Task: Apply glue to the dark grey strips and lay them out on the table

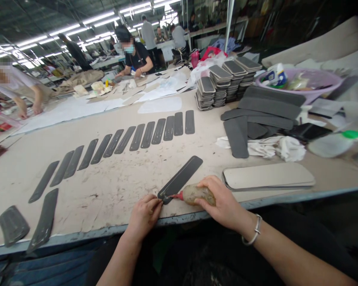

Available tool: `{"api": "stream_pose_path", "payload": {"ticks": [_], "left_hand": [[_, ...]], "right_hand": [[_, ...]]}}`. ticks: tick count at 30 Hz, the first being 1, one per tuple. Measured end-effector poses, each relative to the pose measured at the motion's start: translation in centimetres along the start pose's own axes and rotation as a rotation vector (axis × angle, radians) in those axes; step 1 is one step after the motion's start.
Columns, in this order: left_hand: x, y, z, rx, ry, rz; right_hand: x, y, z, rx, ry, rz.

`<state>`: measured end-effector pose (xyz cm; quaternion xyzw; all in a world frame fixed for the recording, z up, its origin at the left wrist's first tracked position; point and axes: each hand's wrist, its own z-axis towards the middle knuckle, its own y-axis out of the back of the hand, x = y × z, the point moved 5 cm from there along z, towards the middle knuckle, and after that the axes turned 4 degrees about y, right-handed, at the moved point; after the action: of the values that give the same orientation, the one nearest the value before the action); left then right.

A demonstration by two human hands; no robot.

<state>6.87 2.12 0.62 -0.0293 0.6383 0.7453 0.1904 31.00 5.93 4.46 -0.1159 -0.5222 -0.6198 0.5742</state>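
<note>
A dark grey rounded strip [181, 178] lies slantwise near the table's front edge. My left hand [145, 214] is closed, thumb and fingertips pinching the near end of this strip. Wrapped round a cloudy, stained squeeze bottle [197, 194] is my right hand [219, 200]; the bottle lies on its side in the air, its red nozzle [176, 196] pointing left at the strip's near end. A wet-looking line shows along the strip's border there. Farther back, a slanting row of similar dark strips [137, 137] carries glossy lines. Two more dark pieces [13, 225] lie at the left front.
Right of my hand lies a stack of pale rounded panels [268, 176]. Behind it are loose dark pieces [262, 111], a crumpled white cloth [286, 147], stacked edged panels [220, 81] and a purple basin [325, 89]. Co-workers [137, 57] work across the table [107, 190].
</note>
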Motion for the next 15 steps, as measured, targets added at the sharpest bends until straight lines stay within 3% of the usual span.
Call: {"api": "stream_pose_path", "payload": {"ticks": [10,15], "left_hand": [[0.1,0.0,0.2,-0.016,-0.064,0.015],[-0.1,0.3,0.3,-0.070,-0.090,0.043]], "right_hand": [[-4.3,5.2,0.2,-0.291,-0.090,-0.320],[-4.1,5.2,0.6,-0.358,-0.062,-0.347]]}}
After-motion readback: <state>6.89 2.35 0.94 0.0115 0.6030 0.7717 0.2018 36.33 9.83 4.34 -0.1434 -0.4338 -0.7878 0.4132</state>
